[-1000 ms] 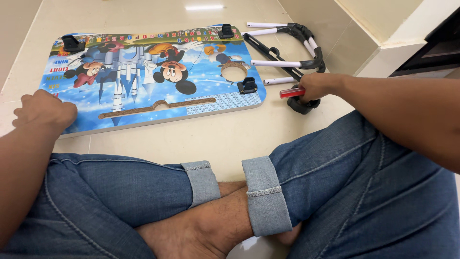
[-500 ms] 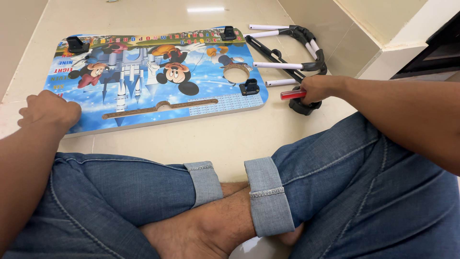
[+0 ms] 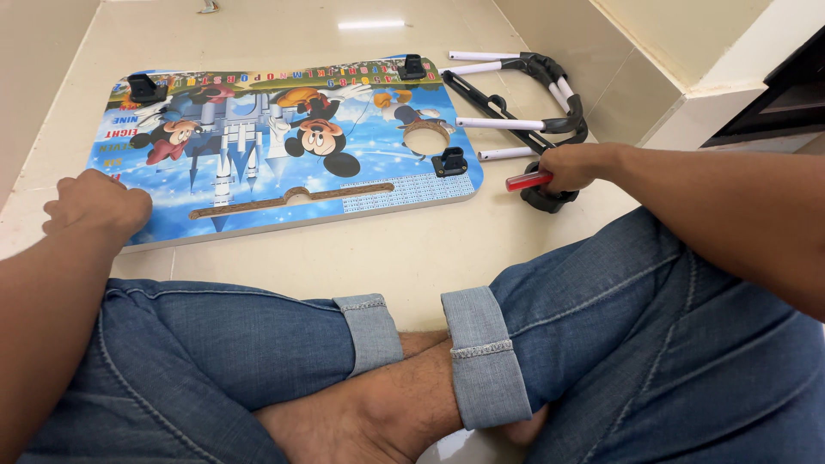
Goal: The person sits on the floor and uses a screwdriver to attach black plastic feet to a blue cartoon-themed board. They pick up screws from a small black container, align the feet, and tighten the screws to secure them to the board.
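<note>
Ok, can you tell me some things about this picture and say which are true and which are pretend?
1. The right hand holds a red-handled tool. True.
2. The left hand rests on the near corner of the cartoon board. True.
3. The board stands upright against the wall. False: it lies flat on the tiled floor.
4. The white-and-black metal legs are fixed onto the board. False: they lie loose beside it.
5. The board has a round hole. True.
</note>
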